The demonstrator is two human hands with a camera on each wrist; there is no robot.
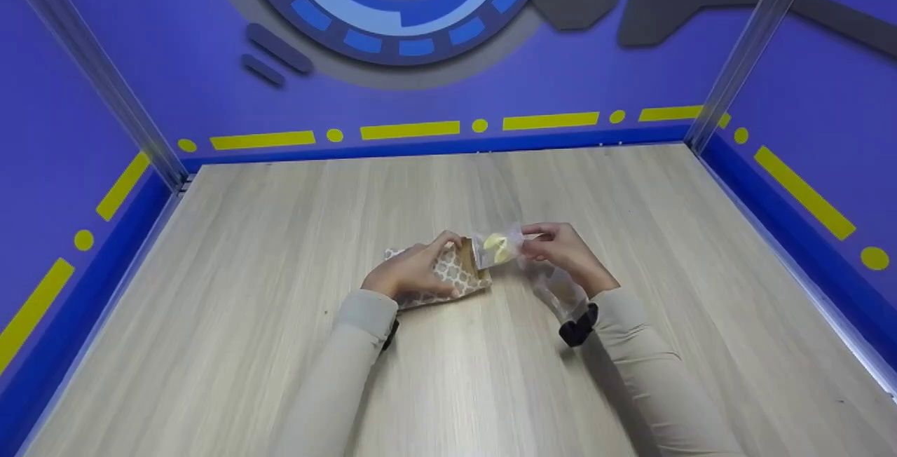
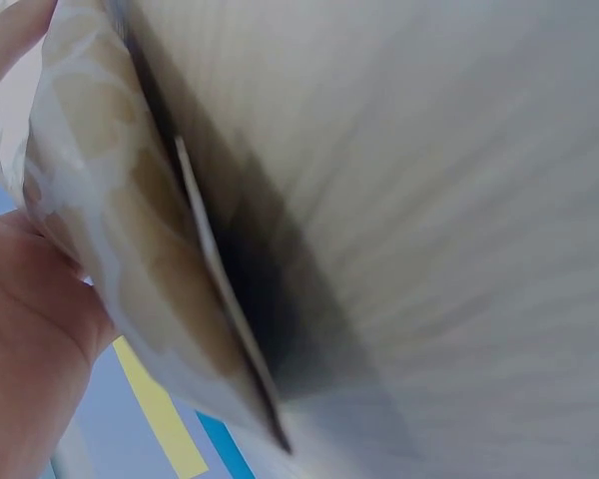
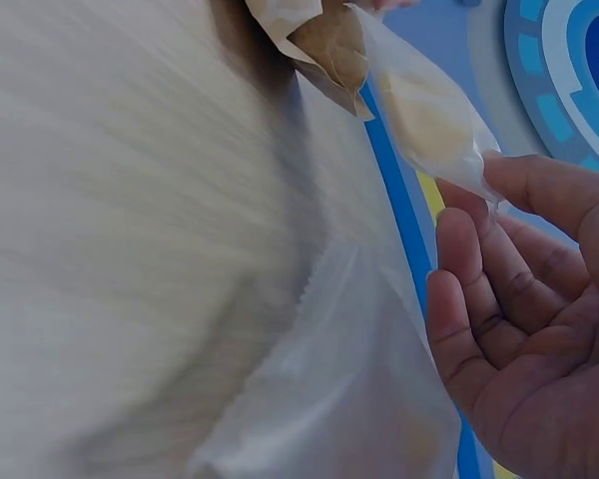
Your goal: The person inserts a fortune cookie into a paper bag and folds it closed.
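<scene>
My left hand (image 1: 410, 271) grips a tan-and-white patterned paper bag (image 1: 459, 276), thumb and fingers curled over its sides. The bag's brown mouth gapes to the right; in the left wrist view the bag (image 2: 150, 230) tilts just above its shadow. Between thumb and fingertips, my right hand (image 1: 564, 254) pinches the end of a clear plastic packet (image 1: 497, 248) with something pale yellow inside. That packet's other end is at the bag's mouth; whether it is inside, I cannot tell. A second clear packet (image 3: 349, 379) is below my right hand, its contents blurred.
A pale wood-grain tabletop (image 1: 462, 387) lies under both hands. Blue-purple panels (image 1: 161, 57) with yellow marks wall its back and sides, with metal posts at the back corners. Black straps (image 1: 578, 327) circle the wrists over beige sleeves.
</scene>
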